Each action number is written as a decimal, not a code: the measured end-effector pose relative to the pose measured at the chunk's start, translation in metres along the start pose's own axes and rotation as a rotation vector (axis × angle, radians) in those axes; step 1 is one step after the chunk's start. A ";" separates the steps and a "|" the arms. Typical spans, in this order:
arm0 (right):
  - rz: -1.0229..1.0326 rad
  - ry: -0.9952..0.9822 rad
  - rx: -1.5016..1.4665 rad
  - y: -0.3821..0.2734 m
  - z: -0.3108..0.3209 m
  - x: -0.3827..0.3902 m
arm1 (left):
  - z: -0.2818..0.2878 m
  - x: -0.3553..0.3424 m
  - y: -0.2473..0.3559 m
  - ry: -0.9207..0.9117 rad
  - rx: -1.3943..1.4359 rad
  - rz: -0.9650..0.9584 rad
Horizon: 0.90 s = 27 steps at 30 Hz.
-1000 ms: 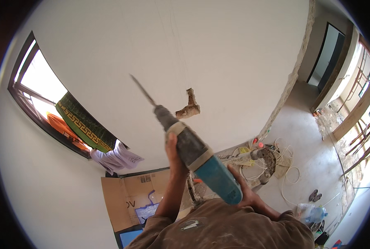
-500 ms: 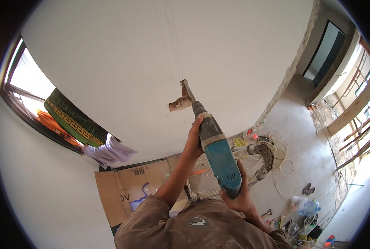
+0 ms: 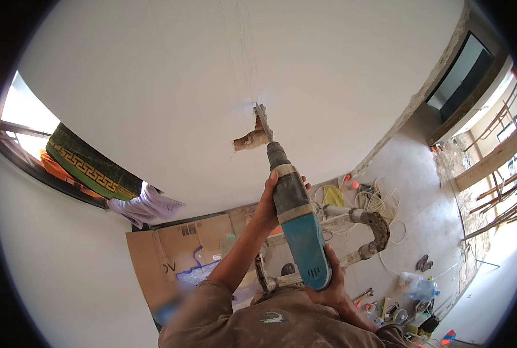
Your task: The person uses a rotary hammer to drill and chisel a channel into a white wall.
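A teal and dark grey rotary hammer [image 3: 306,243] slants up toward the white wall [image 3: 154,116]. My left hand [image 3: 267,200] is closed around its dark front housing, with fingertips showing on the far side. At the rear end my right hand [image 3: 332,285] is closed on the handle, partly hidden behind the tool body. The flat chisel bit [image 3: 265,126] lies over the right edge of a broken-out patch [image 3: 249,141] of brownish masonry. Its tip is at the top of that patch, where thin pencil-like lines run up the wall.
Below stands a worn ladder-like frame [image 3: 351,258]. Flattened cardboard [image 3: 148,261] covers the floor at left. Pale cable [image 3: 400,232], a clear blue bottle [image 3: 425,290] and scattered tools lie at right. A green patterned cloth [image 3: 90,165] hangs by the window.
The chisel tip sits slightly higher at the patch's top. My left hand's fingertips now show beyond the housing. The view has shifted a little; both hands keep their hold.
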State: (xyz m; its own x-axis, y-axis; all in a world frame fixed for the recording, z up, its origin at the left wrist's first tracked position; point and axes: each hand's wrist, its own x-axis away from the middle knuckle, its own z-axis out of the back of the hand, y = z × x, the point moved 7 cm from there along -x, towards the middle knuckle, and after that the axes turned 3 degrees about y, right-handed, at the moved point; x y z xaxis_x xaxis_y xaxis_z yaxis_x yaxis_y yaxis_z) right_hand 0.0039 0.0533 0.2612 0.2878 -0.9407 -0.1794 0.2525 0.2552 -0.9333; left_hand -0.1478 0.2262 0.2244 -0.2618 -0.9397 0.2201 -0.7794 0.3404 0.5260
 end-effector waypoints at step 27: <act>-0.055 0.059 -0.340 0.023 0.027 -0.070 | -0.001 -0.067 0.022 0.106 -0.114 -0.017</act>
State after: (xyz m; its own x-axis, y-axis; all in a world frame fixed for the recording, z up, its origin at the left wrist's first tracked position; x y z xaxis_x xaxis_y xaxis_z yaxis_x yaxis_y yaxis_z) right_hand 0.0143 0.1307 0.2607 0.2264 -0.9648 -0.1340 -0.0588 0.1238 -0.9906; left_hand -0.1473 0.2969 0.2220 -0.1830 -0.9386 0.2926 -0.7120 0.3318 0.6189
